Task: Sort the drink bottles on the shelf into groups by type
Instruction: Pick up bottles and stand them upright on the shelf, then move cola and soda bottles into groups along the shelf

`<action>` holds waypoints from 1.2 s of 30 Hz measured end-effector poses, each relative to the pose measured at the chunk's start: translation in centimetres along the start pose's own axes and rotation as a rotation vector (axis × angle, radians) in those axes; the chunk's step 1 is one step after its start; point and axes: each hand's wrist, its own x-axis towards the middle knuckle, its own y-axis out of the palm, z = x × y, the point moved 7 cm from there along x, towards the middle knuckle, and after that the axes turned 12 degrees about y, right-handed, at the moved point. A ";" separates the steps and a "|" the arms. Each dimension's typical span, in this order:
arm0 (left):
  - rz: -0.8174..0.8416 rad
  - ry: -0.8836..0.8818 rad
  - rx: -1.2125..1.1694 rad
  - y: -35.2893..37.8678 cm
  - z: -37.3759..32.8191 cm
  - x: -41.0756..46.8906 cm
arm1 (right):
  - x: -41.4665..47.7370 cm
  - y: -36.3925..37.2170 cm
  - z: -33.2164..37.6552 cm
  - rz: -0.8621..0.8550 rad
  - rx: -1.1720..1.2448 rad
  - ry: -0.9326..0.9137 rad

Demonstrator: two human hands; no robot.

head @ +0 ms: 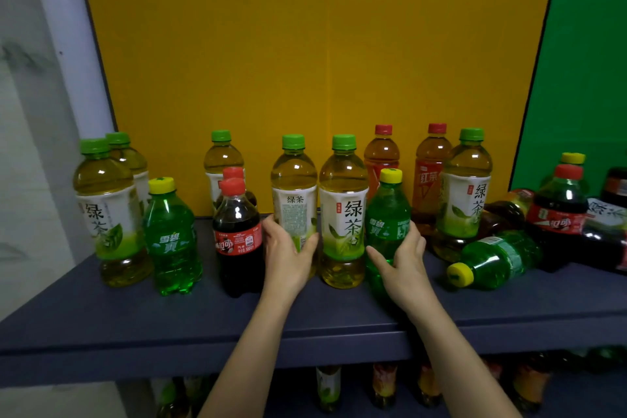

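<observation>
On the dark blue shelf stand mixed drink bottles. My left hand wraps around the lower part of a green tea bottle with a green cap. My right hand grips a small green Sprite bottle with a yellow cap. Between the two stands another green tea bottle. A cola bottle with a red cap stands just left of my left hand. At the left are two green tea bottles and another Sprite bottle. Two red tea bottles stand at the back right.
A Sprite bottle lies on its side at the right, with a fallen dark bottle behind it. An upright cola bottle and more bottles crowd the far right. A yellow panel backs the shelf. More bottles stand on the shelf below.
</observation>
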 end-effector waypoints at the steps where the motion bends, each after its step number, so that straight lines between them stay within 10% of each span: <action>1: 0.000 0.005 0.012 0.0 -0.1 -0.1 | -0.1 -0.1 0.0 -0.011 -0.006 -0.001; 16: -0.160 0.361 0.044 -2.9 -5.2 -7.3 | -7.5 -5.3 2.5 -0.102 -0.187 -0.296; 27: 0.255 0.595 0.027 9.3 -12.3 -10.2 | -3.2 -17.6 -2.3 -0.191 -0.358 -0.322; 36: 0.297 0.282 0.311 17.7 -12.0 -7.8 | 3.9 -26.9 -5.7 -0.315 -0.250 -0.321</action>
